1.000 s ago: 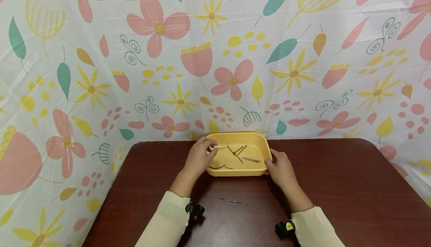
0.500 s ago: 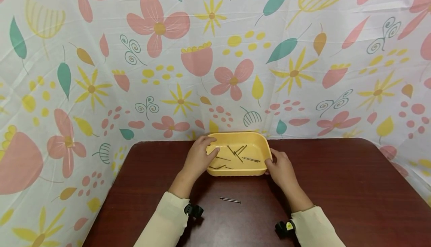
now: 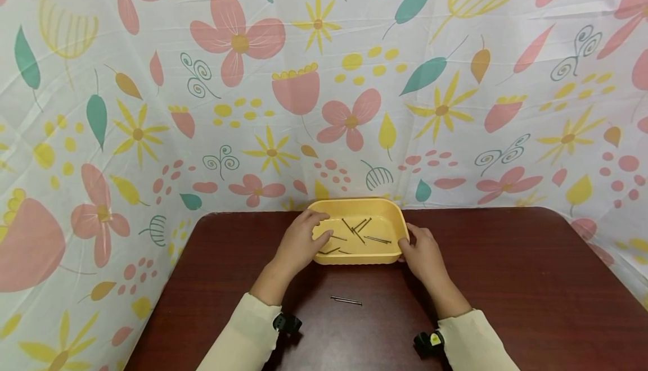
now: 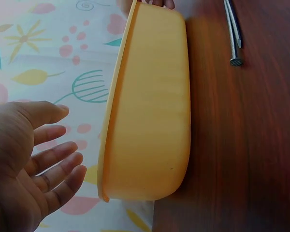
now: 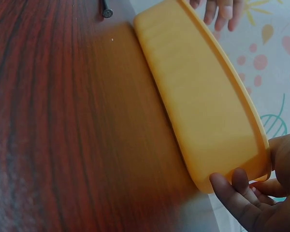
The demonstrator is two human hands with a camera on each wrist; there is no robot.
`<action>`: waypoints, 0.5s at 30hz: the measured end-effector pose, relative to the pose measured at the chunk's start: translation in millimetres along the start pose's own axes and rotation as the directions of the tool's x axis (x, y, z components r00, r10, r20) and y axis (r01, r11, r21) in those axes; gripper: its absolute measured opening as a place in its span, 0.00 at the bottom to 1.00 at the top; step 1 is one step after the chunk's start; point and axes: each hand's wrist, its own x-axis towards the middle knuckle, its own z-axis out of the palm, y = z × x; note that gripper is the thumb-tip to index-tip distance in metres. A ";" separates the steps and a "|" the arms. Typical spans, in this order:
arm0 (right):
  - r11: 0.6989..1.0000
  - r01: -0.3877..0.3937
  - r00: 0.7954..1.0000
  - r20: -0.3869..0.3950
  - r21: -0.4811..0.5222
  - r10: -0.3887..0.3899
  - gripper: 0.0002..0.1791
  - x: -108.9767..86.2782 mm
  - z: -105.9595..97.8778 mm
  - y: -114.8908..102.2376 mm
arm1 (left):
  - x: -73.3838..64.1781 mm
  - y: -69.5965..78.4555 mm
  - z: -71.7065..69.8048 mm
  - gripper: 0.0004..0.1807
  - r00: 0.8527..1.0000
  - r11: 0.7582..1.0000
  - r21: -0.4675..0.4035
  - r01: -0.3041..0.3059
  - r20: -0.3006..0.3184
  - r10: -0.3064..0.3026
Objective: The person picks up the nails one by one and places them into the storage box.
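A yellow plastic tray [image 3: 356,259] sits at the back of the table with several metal nails [image 3: 377,240] scattered on its floor. My left hand [image 3: 298,241] hovers at the tray's left end, thumb and fingers apart and nothing between them. In the left wrist view that hand [image 4: 34,159] is clear of the tray wall [image 4: 152,96]. At the opposite end my right hand [image 3: 424,253] holds the tray by its rim, thumb at the top edge; its fingers [image 5: 237,200] lie against the outer wall. Two more nails [image 3: 346,301] lie side by side on the table in front.
The dark red-brown table [image 3: 506,281] has its back edge against a flower-printed cloth [image 3: 349,50]. Black wrist cameras are strapped at the left cuff [image 3: 248,326] and right cuff [image 3: 473,337].
My left hand was pinching a nail over the tray. It let go, and that nail now lies in the tray's left part. The hand then drew slightly back toward me; the right hand stayed still.
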 end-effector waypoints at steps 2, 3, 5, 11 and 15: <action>1.000 -0.001 1.000 0.001 0.007 0.001 0.32 0.0 0.4 -0.2 | -3.2 0.5 -0.2 0.21 1.000 1.000 -0.002 -0.005 0.009 0.005; 1.000 -0.001 1.000 0.001 0.009 0.001 0.32 0.0 0.5 -0.3 | -4.9 0.6 -0.3 0.21 1.000 1.000 -0.005 -0.006 0.014 0.006; 1.000 -0.001 1.000 0.001 0.009 0.001 0.32 0.0 0.6 -0.5 | -8.0 1.0 -0.7 0.21 1.000 1.000 0.002 -0.010 0.020 0.010; 1.000 0.000 1.000 0.000 0.007 0.000 0.32 0.0 0.5 -0.7 | -17.7 3.0 -4.2 0.18 0.999 0.999 0.031 -0.035 0.025 0.034; 1.000 0.000 1.000 -0.002 0.005 0.000 0.32 0.1 0.9 -0.2 | -24.7 5.8 -6.2 0.15 0.997 0.997 0.039 -0.069 0.027 0.068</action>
